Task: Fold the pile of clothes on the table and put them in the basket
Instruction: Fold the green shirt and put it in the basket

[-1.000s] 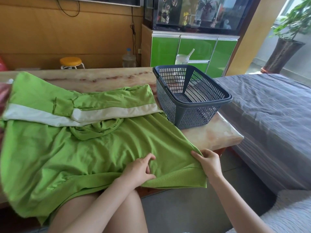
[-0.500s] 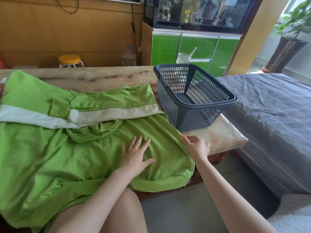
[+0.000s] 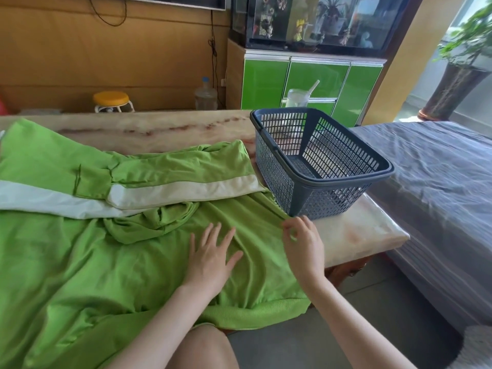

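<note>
A large green garment [image 3: 87, 270] lies spread over the marble table [image 3: 165, 129], its ribbed hem hanging off the near edge. My left hand [image 3: 210, 257] rests flat on it with fingers spread. My right hand [image 3: 303, 243] pinches the garment's right edge with thumb and forefinger, just in front of the basket. A green garment with a white stripe [image 3: 149, 177] lies folded behind. The dark grey plastic basket [image 3: 330, 179] stands on the table's right end with nothing in it.
A grey-covered bed [image 3: 439, 182] runs along the right of the table. Behind the table stand a green cabinet [image 3: 306, 81], a yellow stool [image 3: 111, 101] and a water bottle [image 3: 205, 94]. A potted plant [image 3: 458, 83] stands at the far right.
Both hands left the hem at the near edge and moved up the garment. The left hand flattened on the cloth; the right hand now pinches the right edge near the basket.
</note>
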Available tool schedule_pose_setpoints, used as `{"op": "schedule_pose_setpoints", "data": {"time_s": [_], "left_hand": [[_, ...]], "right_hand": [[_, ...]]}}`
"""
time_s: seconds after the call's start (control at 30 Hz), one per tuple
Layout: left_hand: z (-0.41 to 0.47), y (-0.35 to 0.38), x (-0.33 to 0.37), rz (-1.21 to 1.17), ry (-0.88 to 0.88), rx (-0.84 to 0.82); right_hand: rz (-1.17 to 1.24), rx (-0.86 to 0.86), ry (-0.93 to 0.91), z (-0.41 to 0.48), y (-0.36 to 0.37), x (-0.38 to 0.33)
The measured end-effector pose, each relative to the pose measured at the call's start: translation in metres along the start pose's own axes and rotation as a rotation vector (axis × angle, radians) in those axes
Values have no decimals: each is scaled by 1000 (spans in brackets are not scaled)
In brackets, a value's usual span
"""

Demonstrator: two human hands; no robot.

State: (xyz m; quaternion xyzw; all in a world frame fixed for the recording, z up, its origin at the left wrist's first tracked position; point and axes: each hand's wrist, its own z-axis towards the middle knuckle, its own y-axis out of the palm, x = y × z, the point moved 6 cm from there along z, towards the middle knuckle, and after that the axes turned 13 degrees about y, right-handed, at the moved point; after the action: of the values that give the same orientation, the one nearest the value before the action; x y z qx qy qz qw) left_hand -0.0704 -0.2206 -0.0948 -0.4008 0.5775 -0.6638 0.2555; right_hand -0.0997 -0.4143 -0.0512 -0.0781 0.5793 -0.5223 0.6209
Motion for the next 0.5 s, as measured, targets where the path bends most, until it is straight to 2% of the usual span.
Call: {"op": "schedule_pose_setpoints", "data": {"time_s": [0.07,0.13,0.23,0.33,0.4,0.5], "left_hand": [[3,4,-8,29,9,1],[1,13,-15,7,2,-29],[-4,18,-16,46,5,-4],[-5,19,-16,94,-13,27],[-6,21,-16,45,-14,45],[-5,21,-16,32,14,61]], "right_hand": [[-22,-82,-64,11,13,-33],[-136,-198,4,33,37,-56],[-360,-278,106,71,72,-70],[-450,-362,244,100,97,-65],[-523,-341,194,111,104,-69],[-561,-200,-19,120,109,-79]]}}
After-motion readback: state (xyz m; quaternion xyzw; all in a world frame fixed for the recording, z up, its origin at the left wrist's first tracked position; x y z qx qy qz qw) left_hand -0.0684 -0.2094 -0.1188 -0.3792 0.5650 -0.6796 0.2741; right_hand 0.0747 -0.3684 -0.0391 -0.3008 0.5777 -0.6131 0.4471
